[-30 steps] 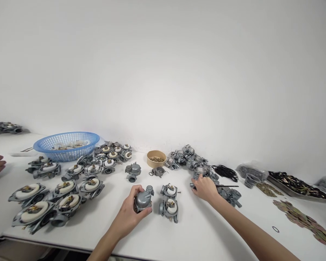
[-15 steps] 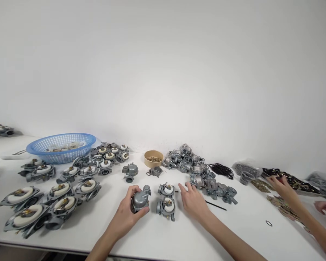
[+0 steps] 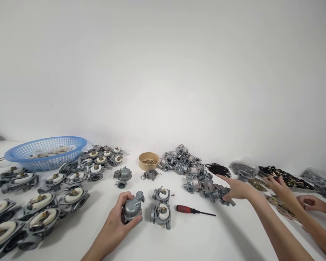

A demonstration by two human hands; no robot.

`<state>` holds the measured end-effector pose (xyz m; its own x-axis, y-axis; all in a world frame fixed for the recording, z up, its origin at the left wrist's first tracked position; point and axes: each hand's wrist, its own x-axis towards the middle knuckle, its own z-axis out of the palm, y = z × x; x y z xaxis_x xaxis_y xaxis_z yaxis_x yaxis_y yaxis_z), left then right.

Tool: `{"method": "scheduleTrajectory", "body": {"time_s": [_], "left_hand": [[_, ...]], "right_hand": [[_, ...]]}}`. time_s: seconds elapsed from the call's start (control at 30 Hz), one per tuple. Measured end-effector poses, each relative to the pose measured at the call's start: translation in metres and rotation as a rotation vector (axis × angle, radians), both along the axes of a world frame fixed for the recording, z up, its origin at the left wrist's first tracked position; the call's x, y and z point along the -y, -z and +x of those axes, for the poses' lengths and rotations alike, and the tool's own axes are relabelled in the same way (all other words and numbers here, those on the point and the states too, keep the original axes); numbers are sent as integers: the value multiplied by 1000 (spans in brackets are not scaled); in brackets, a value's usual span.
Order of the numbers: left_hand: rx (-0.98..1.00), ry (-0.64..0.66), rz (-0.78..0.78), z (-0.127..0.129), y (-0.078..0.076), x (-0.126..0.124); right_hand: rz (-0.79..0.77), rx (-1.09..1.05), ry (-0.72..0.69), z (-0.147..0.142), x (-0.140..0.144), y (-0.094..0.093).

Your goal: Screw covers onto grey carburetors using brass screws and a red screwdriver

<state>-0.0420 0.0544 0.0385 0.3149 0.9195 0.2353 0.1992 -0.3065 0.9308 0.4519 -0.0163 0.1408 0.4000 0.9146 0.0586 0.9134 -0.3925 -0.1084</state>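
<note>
Left hand (image 3: 116,219) grips one carburetor (image 3: 132,209); right hand (image 3: 237,188), spread, perhaps touches one casting (image 3: 216,195); between lie two float-topped carburetors (image 3: 163,213), one screwdriver (image 3: 185,209).

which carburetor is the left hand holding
The domed grey carburetor just left of the pair with exposed white rings. The left hand grips it; the similar domed one farther back is touched by no hand.

The light was soft and seemed to come from above. The white wall (image 3: 163,90) was brightest near the middle of the frame and got grayer toward the top corners. On the lower right, the right arm (image 3: 273,224) made a soft, dark shadow (image 3: 236,232) on the bench (image 3: 195,241). Metal parts (image 3: 29,243) at the lower left looked stretched and a little blurry.
</note>
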Motion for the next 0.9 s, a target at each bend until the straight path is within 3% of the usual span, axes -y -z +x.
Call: {"method": "scheduleTrajectory", "body": {"time_s": [0.17,0.3,0.53,0.7,0.9], "left_hand": [[21,-19,-8,2,-3,2],[-10,8,1,-2,-2,-1],[-41,-18,35,-3,1,-4],[18,-71,27,4,-2,3],[40,-71,12,6,-4,4]], "right_hand": [[-336,-216,7,23,-27,4],[-422,-250,38,31,-34,22],[-85,-134,0,61,-12,42],[250,6,211,89,-10,53],[509,-6,345,104,-13,91]]}}
